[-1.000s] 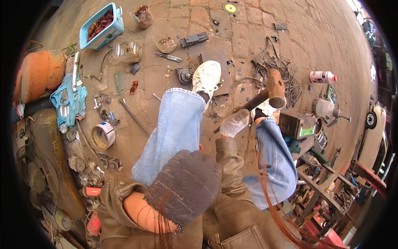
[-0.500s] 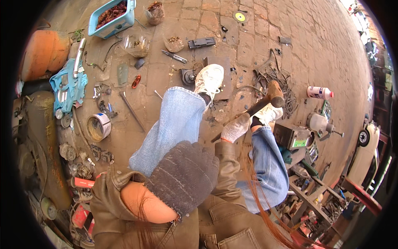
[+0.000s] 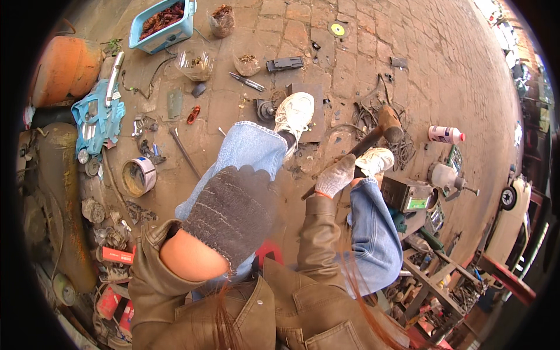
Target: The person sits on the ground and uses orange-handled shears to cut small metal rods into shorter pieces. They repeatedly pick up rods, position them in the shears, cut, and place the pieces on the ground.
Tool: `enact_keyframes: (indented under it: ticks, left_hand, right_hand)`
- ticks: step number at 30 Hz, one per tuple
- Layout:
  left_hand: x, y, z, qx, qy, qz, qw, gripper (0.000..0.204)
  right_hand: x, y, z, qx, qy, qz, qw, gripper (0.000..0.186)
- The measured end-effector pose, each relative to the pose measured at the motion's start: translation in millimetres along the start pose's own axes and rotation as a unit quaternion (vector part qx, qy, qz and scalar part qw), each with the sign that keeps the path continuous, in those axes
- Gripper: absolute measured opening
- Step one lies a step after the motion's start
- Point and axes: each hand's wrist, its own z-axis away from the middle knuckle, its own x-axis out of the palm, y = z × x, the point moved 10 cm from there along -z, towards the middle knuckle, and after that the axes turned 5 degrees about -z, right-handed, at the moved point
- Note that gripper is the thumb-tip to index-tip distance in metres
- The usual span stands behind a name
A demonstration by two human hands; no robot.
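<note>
My right hand, in a pale knit glove, is closed around the wooden handle of a hammer. The hammer is raised in front of my right knee, its rusty head pointing up and to the right. My left hand, in a dark grey knit glove, is lifted over my left thigh with its back showing. Its fingers are hidden and smeared by motion, so their pose is unclear. Beyond, my left shoe rests on a flat metal plate, beside a dark round metal part.
Cables lie tangled beyond my right shoe. A dark metal box and a white bottle are at the right. Ahead stand a blue basin of reddish scrap and cut plastic containers. A tape roll and rod lie left.
My left hand has moved left and slightly up, baring a red thing below it by my jacket. My right hand and the hammer have risen a little.
</note>
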Motion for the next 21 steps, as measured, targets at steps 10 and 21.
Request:
enact_keyframes:
  ticks: [10,21]
  left_hand:
    - [11.5,-9.0,-7.9,-0.016,-0.112,-0.02,0.993,0.039]
    - [-16.0,-18.6,-18.2,-0.048,-0.026,0.062,0.997,0.038]
  right_hand:
    - [53.4,8.5,23.0,-0.22,-0.17,0.414,0.867,0.023]
    - [64.0,51.5,31.2,-0.19,-0.158,0.35,0.903,0.06]
